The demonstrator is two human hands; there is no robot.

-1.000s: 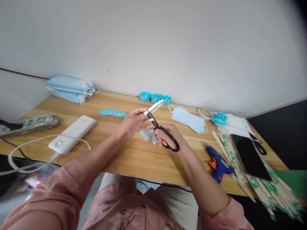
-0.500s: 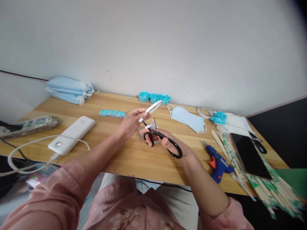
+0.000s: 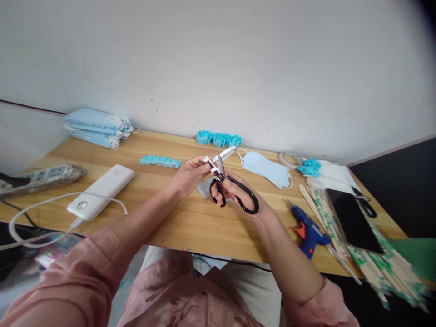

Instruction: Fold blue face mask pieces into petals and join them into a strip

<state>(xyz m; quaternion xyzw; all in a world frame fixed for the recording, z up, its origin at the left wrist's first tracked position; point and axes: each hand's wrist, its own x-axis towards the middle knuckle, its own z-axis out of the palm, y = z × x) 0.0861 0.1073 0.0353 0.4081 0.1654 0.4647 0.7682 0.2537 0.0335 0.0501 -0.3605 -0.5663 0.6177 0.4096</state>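
Observation:
My right hand [image 3: 238, 193] grips black-handled scissors [image 3: 235, 190], blades pointing up and spread apart. My left hand [image 3: 189, 175] pinches a roll of white tape [image 3: 225, 153], and a short white strip [image 3: 209, 162] runs from it to the blades. A small pale-blue piece of mask fabric [image 3: 205, 187] lies on the wooden table [image 3: 170, 218] under both hands.
Stacked blue masks [image 3: 95, 126] lie at the back left, with a white power bank [image 3: 102, 190] and cable and a power strip [image 3: 41, 178] nearer. Blue ruffled pieces [image 3: 220, 138], a flat mask [image 3: 267, 167], a glue gun [image 3: 308, 227], a phone [image 3: 352, 220] and wooden sticks [image 3: 374, 259] fill the right.
The scissors swung from lying along the tape to upright with the blades spread. My right hand rose closer to my left, and the tape strip now meets the blades.

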